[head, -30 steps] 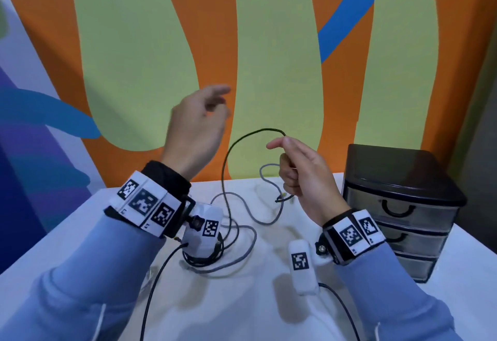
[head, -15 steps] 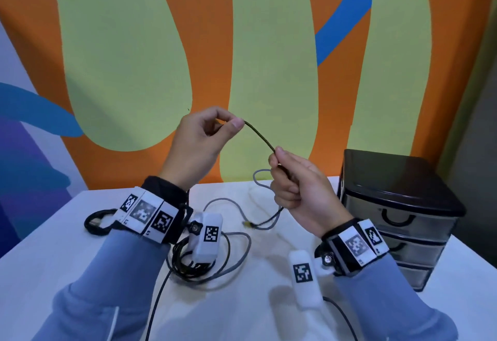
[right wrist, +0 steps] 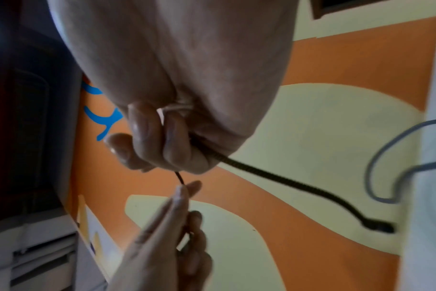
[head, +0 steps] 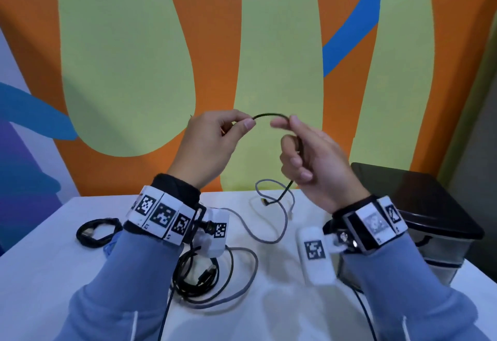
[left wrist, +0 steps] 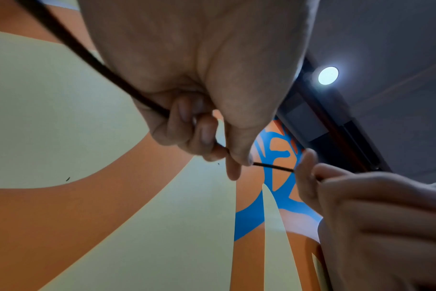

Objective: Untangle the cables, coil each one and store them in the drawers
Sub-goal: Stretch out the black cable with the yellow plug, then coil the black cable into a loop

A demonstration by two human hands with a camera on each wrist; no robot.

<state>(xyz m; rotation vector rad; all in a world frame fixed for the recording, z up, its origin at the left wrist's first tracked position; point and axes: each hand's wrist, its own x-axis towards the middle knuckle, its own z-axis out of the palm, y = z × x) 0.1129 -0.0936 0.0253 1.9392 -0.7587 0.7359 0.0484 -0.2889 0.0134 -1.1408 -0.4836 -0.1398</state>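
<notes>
Item under handling: a thin black cable (head: 270,115), held up in the air above the bench (head: 40,273) in front of the painted wall (head: 121,58). A short span of it arches between the two hands. The left hand (head: 207,147) pinches it between thumb and forefinger. The right hand (head: 309,158) pinches the other side of the arch at its fingertips, with the remaining fingers curled round the run that passes through the palm. Below the right hand the cable hangs down to the bench, ending in a small connector (head: 265,202) with a yellowish tip that lies near a loose grey cable (head: 279,222).

The head view alone shows the bench stock: a coiled black cable (head: 96,231) at the left, a tangle of black cable (head: 196,276) under the left wrist with a grey loop running around and out of it, and a dark drawer unit (head: 419,206) at the right, drawers closed.

The left wrist view shows the pinch from beneath: the black cable (left wrist: 274,167) runs taut from the left hand (left wrist: 199,98) to the right hand (left wrist: 373,206), and a further length leaves the left fist toward the upper left corner. A ceiling light (left wrist: 327,75) is seen only here.

The right wrist view shows a ribbed texture on the black cable (right wrist: 274,177), seen in no other view, and its dark connector end (right wrist: 378,226), blurred.
</notes>
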